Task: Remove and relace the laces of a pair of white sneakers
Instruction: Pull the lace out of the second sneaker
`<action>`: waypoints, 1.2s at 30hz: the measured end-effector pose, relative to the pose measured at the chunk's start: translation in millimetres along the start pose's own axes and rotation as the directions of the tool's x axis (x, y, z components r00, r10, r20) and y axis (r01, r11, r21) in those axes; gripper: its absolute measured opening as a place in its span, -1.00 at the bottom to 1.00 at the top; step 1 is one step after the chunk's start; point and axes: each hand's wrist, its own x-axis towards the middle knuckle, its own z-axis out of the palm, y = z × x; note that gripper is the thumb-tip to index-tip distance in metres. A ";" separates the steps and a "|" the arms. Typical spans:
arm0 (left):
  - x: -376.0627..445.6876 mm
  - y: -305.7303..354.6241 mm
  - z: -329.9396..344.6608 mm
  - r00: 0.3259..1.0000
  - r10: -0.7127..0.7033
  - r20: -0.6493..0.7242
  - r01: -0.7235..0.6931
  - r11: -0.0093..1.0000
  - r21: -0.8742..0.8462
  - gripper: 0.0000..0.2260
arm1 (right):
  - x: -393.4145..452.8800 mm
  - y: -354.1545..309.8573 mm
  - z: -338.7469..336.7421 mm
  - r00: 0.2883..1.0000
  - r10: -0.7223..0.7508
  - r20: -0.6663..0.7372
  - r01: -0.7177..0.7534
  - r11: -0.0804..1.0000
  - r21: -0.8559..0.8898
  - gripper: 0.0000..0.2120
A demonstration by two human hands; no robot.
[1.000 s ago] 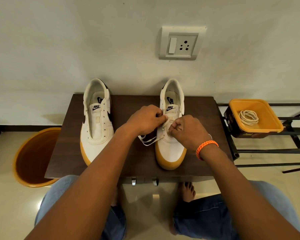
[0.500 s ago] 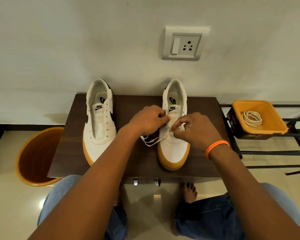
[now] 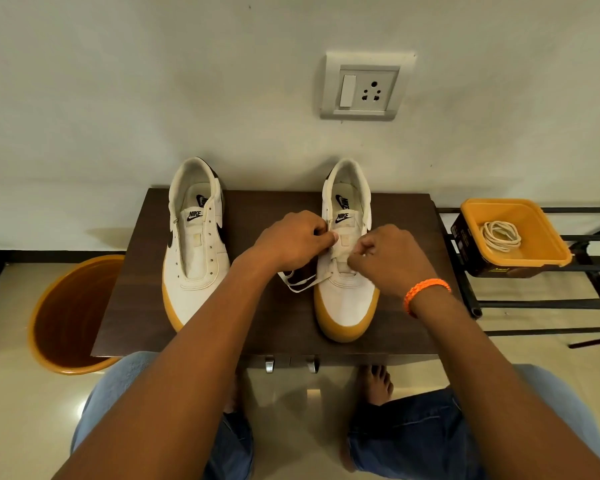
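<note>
I note left hand pinching lace at right shoe eyelets; right hand, since half-second ago, curled tighter on lace opposite. Slack left of shoe. Judgement: threading advancing; left shoe unlaced.

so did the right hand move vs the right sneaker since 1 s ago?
Yes. The right hand slid up the right sneaker, from its toe toward the tongue.
</note>
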 end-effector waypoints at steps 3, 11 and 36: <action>0.4 1.0 -0.5 1.000 -0.009 -0.002 0.009 1.000 0.025 -0.68 | -3.6 7.9 -19.2 0.999 0.052 0.017 -0.052 0.999 0.003 -0.84; 0.6 -0.5 1.4 0.998 0.027 -0.049 -0.024 0.998 0.059 -0.69 | -8.9 1.0 -13.0 0.997 -0.078 -0.009 0.078 0.996 0.051 -0.97; -1.0 -0.3 -1.1 0.999 0.007 -0.046 -0.004 0.998 0.067 -0.67 | -8.9 6.8 -24.2 0.996 -0.064 0.063 0.052 0.982 0.179 -0.89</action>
